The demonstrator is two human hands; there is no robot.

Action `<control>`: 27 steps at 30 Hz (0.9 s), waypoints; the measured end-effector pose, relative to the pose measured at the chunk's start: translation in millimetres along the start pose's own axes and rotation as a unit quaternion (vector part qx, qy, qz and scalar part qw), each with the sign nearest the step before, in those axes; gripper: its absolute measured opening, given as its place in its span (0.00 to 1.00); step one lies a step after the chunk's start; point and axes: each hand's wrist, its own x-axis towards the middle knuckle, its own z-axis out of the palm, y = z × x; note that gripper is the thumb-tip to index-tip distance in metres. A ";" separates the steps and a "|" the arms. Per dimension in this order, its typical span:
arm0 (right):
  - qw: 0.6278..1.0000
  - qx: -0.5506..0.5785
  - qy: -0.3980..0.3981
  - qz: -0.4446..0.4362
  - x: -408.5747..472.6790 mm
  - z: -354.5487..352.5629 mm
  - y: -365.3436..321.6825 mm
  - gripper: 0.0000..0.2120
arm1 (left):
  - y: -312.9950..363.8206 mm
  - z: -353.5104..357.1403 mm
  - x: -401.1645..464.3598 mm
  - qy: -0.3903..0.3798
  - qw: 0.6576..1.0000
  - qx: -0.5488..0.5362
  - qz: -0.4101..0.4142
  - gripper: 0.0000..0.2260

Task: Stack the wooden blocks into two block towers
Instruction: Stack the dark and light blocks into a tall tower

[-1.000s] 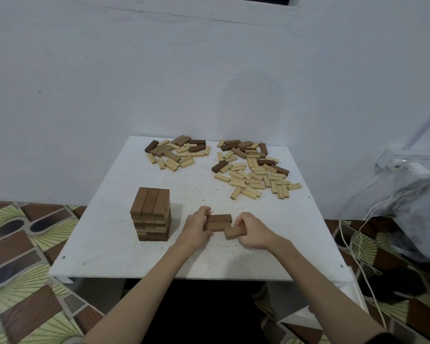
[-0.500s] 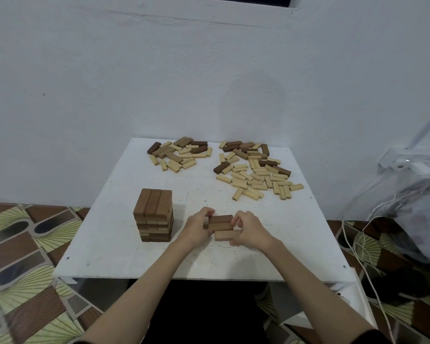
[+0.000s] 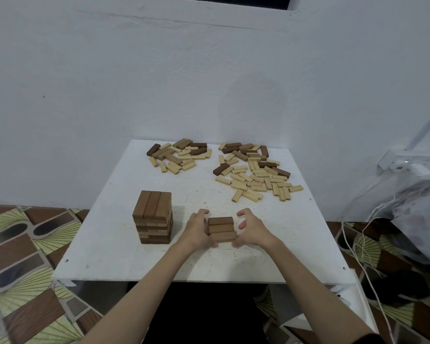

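White table stood against a white wall, patterned floor tiles either side. No containers in view; all blocks lay bare on the tabletop.

Finished brown tower stood upright on the table's left part, several layers high, top layer of three blocks side by side running away from the camera.

Just right of it, at centre front, sat a row of three brown blocks, laid flat and touching, long sides across the view. This was the single bottom layer of the second tower.

Left hand was at the row's left ends, fingers curled and touching the blocks, thumb raised behind. Whether it actually gripped or only pressed the ends, could not tell for certain; it looked like pressing against them. Right hand was at the row's right ends, fingers curled and spread, index finger and thumb apart, lower fingers near or touching the front block; contact unclear. Neither hand lifted a block.

At the table's far side lay two loose piles: left pile and larger right pile, both mixing pale and dark brown blocks, well apart from the hands.

White cables hung off to the right, beside a dark bag.
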 end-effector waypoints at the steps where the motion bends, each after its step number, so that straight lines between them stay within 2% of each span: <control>1: 1.000 0.005 -0.001 0.002 0.4 0.9 0.0 0.40 | 0.3 0.8 1.1 0.003 1.000 -0.006 -0.002 0.41; 10: 0.999 0.051 0.011 -0.010 7.4 3.9 2.2 0.34 | 4.6 -1.3 4.6 0.023 0.999 -0.037 0.008 0.37; 27: 0.982 0.130 0.133 -0.019 26.3 22.8 14.2 0.24 | -1.3 2.8 3.1 0.050 0.994 -0.099 -0.003 0.32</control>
